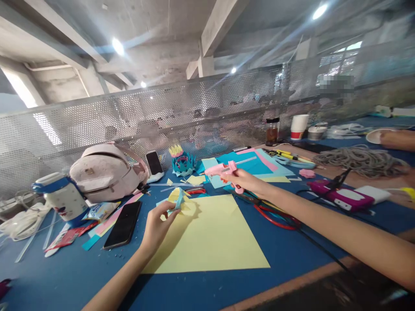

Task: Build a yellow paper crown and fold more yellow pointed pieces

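Observation:
My left hand (162, 218) pinches a small folded piece of blue and yellow paper (179, 198) above the left part of a large yellow sheet (214, 237). In my right hand (240, 179) is a pink glue gun (223, 169), its nozzle pointing left and a clear glue stick (246, 160) sticking out of its back. The gun is held in the air, apart from the folded paper. Behind the hands stands a blue paper crown-like piece (183, 164) with a yellow fringed top. Red-handled scissors (275, 218) lie under my right forearm.
A black phone (123, 225), a bottle (63, 198) and a pink backpack (103, 170) are at left. Blue paper sheets (249, 164), a grey cord bundle (359, 160) and a purple device (340, 194) lie at right. Another person's arm (398, 140) shows at far right.

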